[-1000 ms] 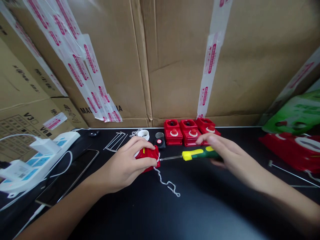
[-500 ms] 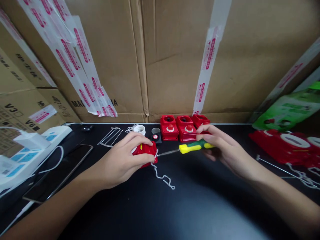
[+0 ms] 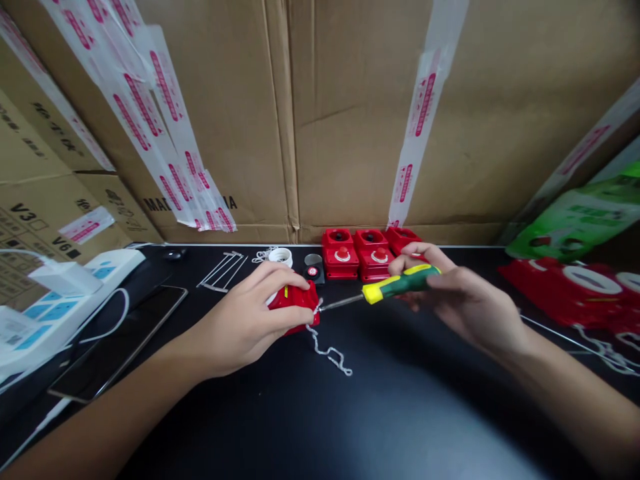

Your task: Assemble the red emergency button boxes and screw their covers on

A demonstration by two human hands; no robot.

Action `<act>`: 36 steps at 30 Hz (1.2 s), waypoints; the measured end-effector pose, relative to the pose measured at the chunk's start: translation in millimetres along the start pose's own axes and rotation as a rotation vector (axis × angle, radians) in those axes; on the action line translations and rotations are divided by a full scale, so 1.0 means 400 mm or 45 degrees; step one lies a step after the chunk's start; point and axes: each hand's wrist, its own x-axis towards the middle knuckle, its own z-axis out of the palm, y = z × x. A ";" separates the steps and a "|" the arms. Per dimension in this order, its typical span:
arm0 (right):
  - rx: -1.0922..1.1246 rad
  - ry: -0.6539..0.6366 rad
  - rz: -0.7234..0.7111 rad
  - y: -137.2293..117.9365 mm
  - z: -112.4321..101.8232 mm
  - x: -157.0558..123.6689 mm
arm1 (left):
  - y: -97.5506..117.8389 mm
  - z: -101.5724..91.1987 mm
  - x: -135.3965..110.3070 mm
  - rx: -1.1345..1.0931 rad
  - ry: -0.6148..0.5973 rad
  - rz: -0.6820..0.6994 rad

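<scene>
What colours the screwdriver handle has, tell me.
Yellow and dark green; the screwdriver handle shows best in the head view, the only one.

Three red housings along the tabletop's back edge
One screwdriver, one smartphone, one power strip

Screwdriver handle looks smooth plastic, shaft metal; held red case glossy plastic; cardboard is matt, creased; packing tape shiny.

The left fingers partly hide the red device, its yellow label unreadable.
</scene>
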 end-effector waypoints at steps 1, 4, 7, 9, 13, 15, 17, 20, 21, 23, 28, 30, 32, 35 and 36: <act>-0.055 0.007 0.038 0.000 -0.002 0.000 | 0.000 0.000 0.001 0.002 0.001 0.002; -0.264 -0.006 0.111 0.006 -0.005 0.006 | -0.003 0.000 0.002 0.005 -0.023 -0.004; -0.221 0.010 0.063 0.012 -0.004 0.012 | -0.004 -0.003 0.002 0.008 -0.034 -0.031; -0.159 0.035 0.060 0.012 -0.002 0.014 | -0.004 -0.005 0.003 0.020 -0.048 -0.056; -0.110 0.021 0.106 0.008 0.001 0.013 | 0.001 -0.011 0.005 0.026 -0.091 -0.090; -0.089 0.030 0.140 0.006 0.000 0.014 | 0.003 -0.015 0.007 0.014 -0.136 -0.103; -0.058 0.078 0.158 0.005 -0.005 0.017 | 0.005 -0.016 0.008 0.011 -0.192 -0.103; -0.001 0.130 0.160 0.009 -0.012 0.020 | 0.009 -0.014 0.007 0.027 -0.264 -0.067; 0.011 0.128 0.170 0.010 -0.013 0.021 | 0.012 -0.012 0.007 0.029 -0.297 -0.052; 0.014 0.111 0.197 0.014 -0.015 0.020 | 0.021 -0.008 0.008 0.026 -0.377 -0.026; -0.040 0.098 0.170 0.014 -0.014 0.019 | 0.039 -0.011 0.014 -0.070 -0.438 -0.020; -0.076 0.117 0.127 0.011 -0.016 0.022 | 0.042 -0.015 0.014 -0.117 -0.400 -0.063; -0.179 0.105 0.114 0.010 -0.020 0.025 | 0.044 -0.016 0.012 -0.119 -0.360 -0.106; -0.368 -0.064 0.140 0.016 -0.024 0.025 | 0.050 -0.012 0.010 -0.041 -0.349 -0.097; -0.407 -0.148 0.136 0.020 -0.024 0.023 | 0.052 -0.010 0.010 -0.010 -0.372 -0.075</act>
